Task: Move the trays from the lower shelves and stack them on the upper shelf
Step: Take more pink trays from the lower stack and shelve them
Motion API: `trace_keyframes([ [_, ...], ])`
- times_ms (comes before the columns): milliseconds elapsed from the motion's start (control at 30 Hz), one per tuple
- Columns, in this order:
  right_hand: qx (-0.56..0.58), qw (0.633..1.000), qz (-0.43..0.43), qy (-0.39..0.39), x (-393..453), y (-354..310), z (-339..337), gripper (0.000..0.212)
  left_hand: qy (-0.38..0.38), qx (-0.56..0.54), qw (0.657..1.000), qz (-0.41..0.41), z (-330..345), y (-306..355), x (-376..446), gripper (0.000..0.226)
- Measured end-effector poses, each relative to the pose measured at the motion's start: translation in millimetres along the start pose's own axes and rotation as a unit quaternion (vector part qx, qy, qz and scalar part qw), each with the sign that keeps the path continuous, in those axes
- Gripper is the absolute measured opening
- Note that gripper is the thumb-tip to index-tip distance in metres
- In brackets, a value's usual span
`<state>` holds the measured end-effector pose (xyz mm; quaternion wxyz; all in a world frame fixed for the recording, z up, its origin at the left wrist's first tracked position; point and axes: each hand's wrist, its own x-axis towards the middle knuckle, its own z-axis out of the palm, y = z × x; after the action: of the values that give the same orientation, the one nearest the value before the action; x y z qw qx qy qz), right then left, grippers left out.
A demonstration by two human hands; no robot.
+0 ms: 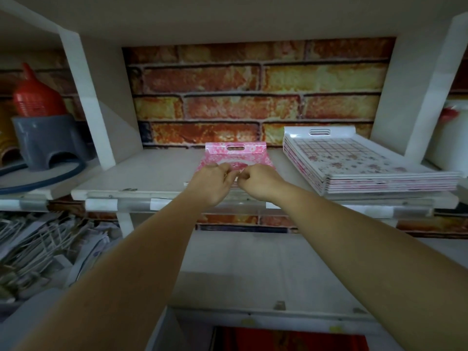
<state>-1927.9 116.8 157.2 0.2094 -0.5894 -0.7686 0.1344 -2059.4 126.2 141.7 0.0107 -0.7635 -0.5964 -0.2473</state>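
Note:
A pink flowered tray (pixel 235 154) with a slot handle lies in the middle of the upper shelf (pixel 141 173), against the brick-patterned back wall. My left hand (pixel 211 182) and my right hand (pixel 258 182) meet at its near edge, fingers curled and pinching that edge. To its right a stack of several white flowered trays (pixel 359 165) rests on the same shelf. My hands hide the pink tray's front part.
A red and grey plastic item (pixel 43 122) and a blue hose (pixel 50 178) sit in the left compartment. White uprights (pixel 101 110) flank the middle bay. The lower shelf (pixel 253 262) lies beneath my arms. Bundled papers (pixel 43 249) fill the lower left.

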Motion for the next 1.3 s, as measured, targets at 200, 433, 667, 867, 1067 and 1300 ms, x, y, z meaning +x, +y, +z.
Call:
trace_keyframes([
  [200,0.033,0.999,-0.011,0.023,-36,-13,6,0.021,0.009,0.022,0.999,-0.034,-16,-1,-47,0.031],
  [433,0.044,0.997,-0.054,-0.035,-99,-23,20,0.027,0.017,0.053,0.991,-0.121,-48,7,-131,0.028],
  [667,0.05,0.987,-0.118,-0.096,-176,-27,32,0.027,-0.004,0.081,0.974,-0.21,-60,27,-236,0.026],
  [867,0.058,0.977,-0.16,-0.128,-214,-60,38,0.034,-0.006,0.108,0.966,-0.235,-82,35,-305,0.025],
  [1067,0.055,0.962,-0.213,-0.161,-232,-117,57,0.027,0.015,0.139,0.951,-0.278,-120,8,-350,0.027],
  [1300,0.061,0.95,-0.251,-0.175,-232,-222,124,0.031,0.023,0.163,0.935,-0.313,-154,-86,-409,0.026],
])
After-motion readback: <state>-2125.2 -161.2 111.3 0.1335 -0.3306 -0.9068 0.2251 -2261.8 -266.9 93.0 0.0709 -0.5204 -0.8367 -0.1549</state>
